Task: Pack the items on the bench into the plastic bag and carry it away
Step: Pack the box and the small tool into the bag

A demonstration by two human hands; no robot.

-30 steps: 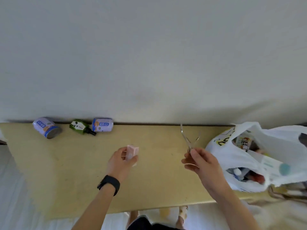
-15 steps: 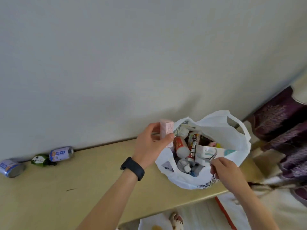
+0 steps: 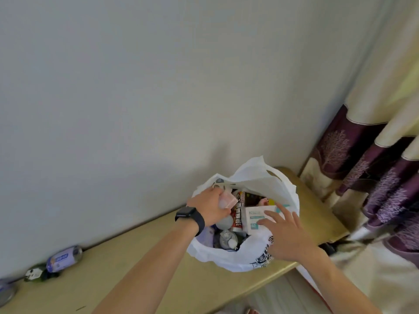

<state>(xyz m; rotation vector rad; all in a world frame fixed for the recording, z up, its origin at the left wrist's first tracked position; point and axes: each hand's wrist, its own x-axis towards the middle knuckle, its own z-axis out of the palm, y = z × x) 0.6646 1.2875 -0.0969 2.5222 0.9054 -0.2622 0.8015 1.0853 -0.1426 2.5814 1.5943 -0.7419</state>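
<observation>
Left hand [image 3: 209,206] grips a small pink box [image 3: 227,199], fingers curled round it, right at the mouth of the plastic bag [image 3: 229,261], on the left side of the opening. Right hand [image 3: 288,236] is flat and holds nothing. Its fingers are spread and straight, with the tips resting on a white box with teal print [image 3: 258,213] that lies on top of the bag's contents.

Bag: white, dark lettering on the near wall, mouth open, one handle loop standing up at the back. It sits just right of frame centre, on the bench [image 3: 136,275] near its right end.

Inside the bag: a red-and-black packet [image 3: 238,215] between the pink box and the white box, and a clear bottle with white cap [image 3: 227,240] lower down. The rest is too jumbled to tell.

Bench is yellowish and runs along the wall [image 3: 136,87] from lower left to right of centre. Lower left of frame, well apart from the bag: a lavender can [image 3: 64,258] on its side against the wall, a green bottle [image 3: 36,273] just beside it, and a second can [image 3: 5,291] cut off by the left edge.

Black watch [image 3: 190,215] on the left wrist. Purple-and-cream curtain [image 3: 374,166] down the right edge.
</observation>
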